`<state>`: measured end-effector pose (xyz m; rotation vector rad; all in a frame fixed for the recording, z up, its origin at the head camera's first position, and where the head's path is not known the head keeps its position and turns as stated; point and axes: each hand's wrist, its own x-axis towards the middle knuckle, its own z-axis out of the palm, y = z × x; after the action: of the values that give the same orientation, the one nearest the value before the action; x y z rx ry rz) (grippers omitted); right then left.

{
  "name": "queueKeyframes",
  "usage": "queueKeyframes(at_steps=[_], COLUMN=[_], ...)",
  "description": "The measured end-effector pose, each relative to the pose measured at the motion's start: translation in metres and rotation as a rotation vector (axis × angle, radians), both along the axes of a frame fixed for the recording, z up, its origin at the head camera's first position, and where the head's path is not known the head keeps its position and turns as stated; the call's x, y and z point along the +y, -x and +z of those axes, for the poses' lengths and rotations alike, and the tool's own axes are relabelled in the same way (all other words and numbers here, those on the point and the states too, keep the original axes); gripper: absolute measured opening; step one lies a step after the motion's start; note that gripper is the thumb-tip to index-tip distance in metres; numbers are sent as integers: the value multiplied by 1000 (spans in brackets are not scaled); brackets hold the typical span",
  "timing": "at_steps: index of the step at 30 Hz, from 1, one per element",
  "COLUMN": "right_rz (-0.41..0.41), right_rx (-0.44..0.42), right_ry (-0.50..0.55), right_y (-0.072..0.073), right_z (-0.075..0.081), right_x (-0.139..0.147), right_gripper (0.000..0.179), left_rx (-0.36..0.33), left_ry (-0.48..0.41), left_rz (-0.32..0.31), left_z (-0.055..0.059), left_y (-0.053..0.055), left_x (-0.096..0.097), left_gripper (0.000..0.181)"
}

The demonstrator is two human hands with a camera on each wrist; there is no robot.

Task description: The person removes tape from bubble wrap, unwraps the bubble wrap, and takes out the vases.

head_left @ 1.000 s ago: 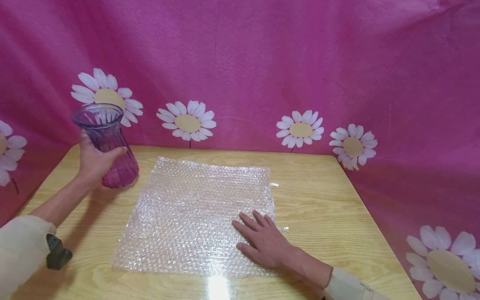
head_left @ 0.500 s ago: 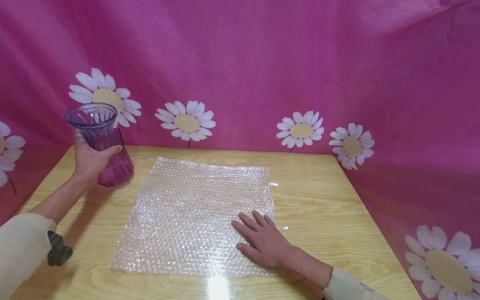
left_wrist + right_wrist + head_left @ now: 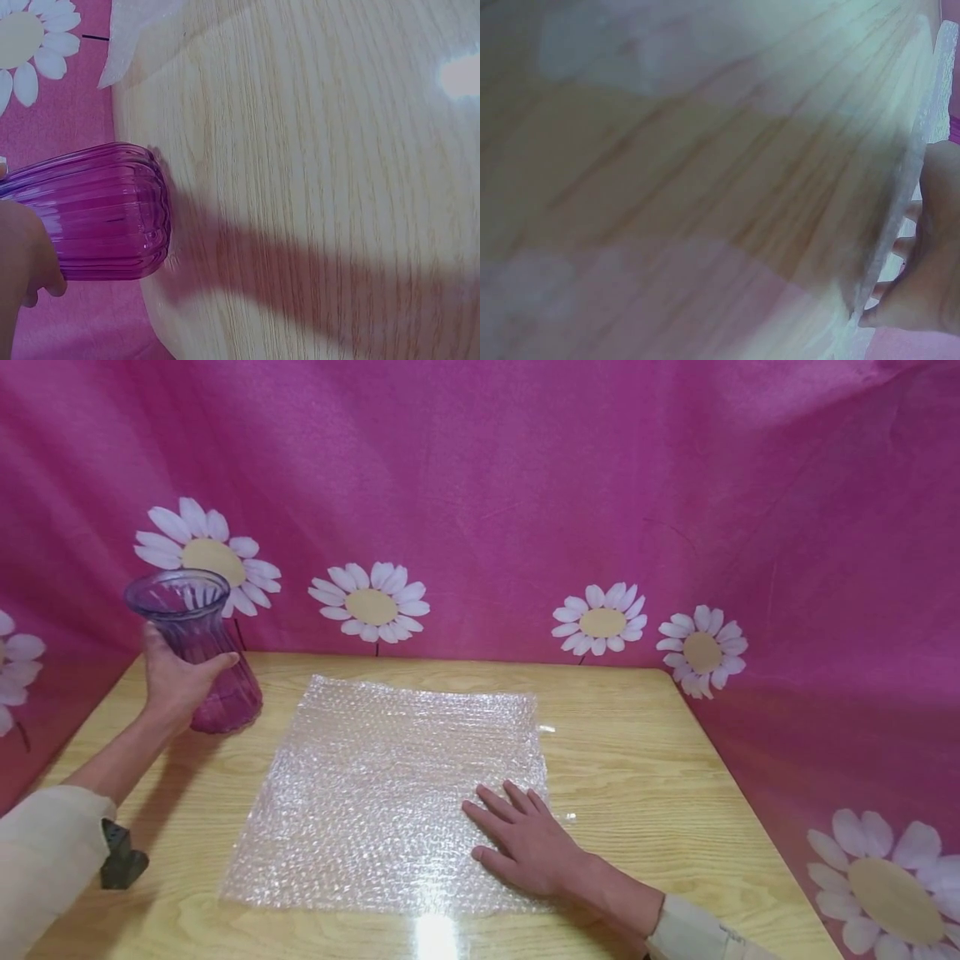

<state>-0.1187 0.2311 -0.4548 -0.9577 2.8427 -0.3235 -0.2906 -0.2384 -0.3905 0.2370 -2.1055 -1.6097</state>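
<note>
A ribbed glass vase (image 3: 225, 689), purple at the rim and pinkish toward its base, stands at the back left of the table in the head view. My left hand (image 3: 174, 681) grips it around the narrow neck, thumb across the front; the other fingers are mostly hidden behind the glass. The left wrist view shows the vase's base (image 3: 142, 214) at the table surface. A sheet of bubble wrap (image 3: 390, 777) lies flat in the middle. My right hand (image 3: 528, 843) rests spread on its lower right part, fingers extended; the right wrist view has this hand (image 3: 930, 255) at the wrap's edge.
The light wood table (image 3: 637, 777) meets a pink curtain (image 3: 480, 510) printed with white daisies at its back and sides. Two small clear scraps (image 3: 548, 728) lie just right of the wrap. A dark wrist device (image 3: 122, 857) sits at the left cuff.
My left hand and the vase have shifted a little to the left, away from the bubble wrap. My right hand stays in place on the wrap.
</note>
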Motion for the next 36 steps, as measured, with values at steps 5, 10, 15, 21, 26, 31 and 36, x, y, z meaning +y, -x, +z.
queueKeyframes(at_steps=[5,10,15,21,26,31,36], right_rz=[2,3,2,3,5,1,-4], right_rx=[12,14,15,13,22,8,3], right_ry=[-3,-9,-8,-6,-2,-4,-11], right_y=[0,0,0,0,0,0,1], right_z=[-1,-2,-1,-2,-3,-5,-5], right_x=[0,-1,-1,0,0,0,0], right_gripper=[61,61,61,61,61,61,62], left_rx=[-20,-24,-15,-10,-34,-53,-56], left_ry=[27,33,42,-10,-25,-19,7], left_rz=[7,4,-1,0,3,8,2], left_z=[-1,-2,-3,-3,-2,-3,-3], left_y=[0,1,2,2,2,2,0], left_x=[-3,-4,-4,-3,-4,-5,-5], left_gripper=[93,93,94,93,91,92,93])
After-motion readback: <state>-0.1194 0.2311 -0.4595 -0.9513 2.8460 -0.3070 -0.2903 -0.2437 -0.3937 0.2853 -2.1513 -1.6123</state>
